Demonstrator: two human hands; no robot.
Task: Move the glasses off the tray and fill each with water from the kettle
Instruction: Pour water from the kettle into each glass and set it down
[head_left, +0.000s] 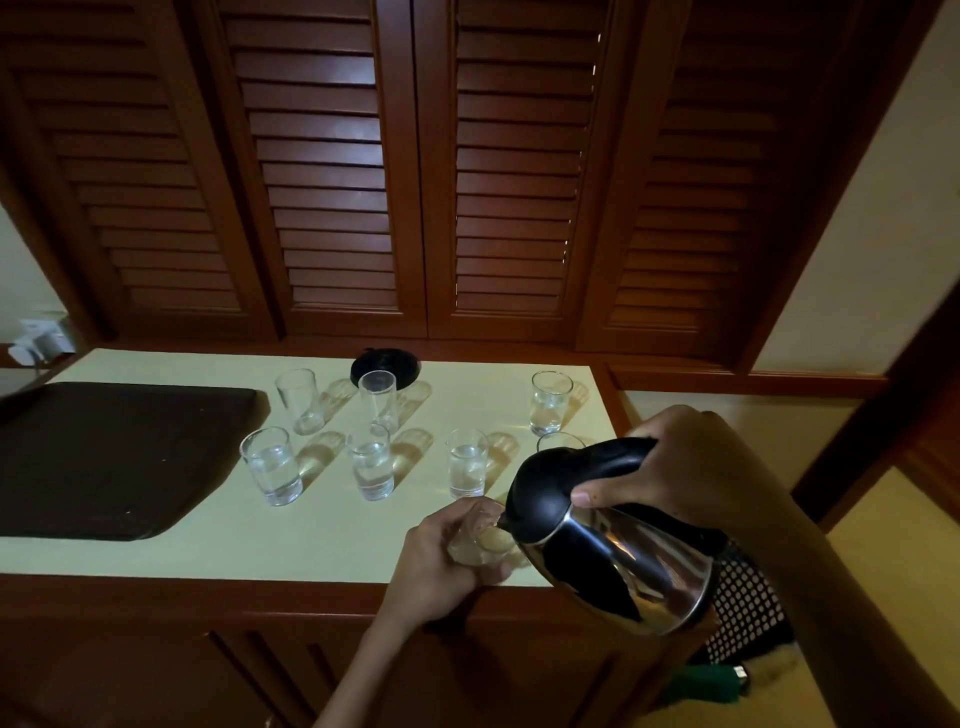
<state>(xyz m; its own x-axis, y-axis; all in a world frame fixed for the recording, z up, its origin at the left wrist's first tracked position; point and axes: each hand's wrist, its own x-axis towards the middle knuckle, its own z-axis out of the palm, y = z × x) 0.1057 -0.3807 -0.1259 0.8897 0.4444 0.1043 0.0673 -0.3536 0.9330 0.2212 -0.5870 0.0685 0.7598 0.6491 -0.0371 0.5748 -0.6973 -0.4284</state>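
My right hand (691, 467) grips the black handle of a steel kettle (608, 545), tilted with its spout over a glass (480, 540) near the counter's front edge. My left hand (441, 561) holds that glass. Several other glasses stand on the pale counter (311, 540): three in a front row (271, 467) (371, 462) (467, 463) and one at the back right (549, 402) hold water. Two back glasses (298, 400) (378, 400) look empty. Another glass rim (560, 441) peeks from behind the kettle. The dark tray (104, 457) lies bare at the left.
The black kettle base (385, 365) sits at the counter's back, behind a glass. Wooden louvred doors (467, 182) rise behind the counter. A wall socket with plugs (41, 340) is at the far left. A perforated black bin (748, 608) stands on the floor at the right.
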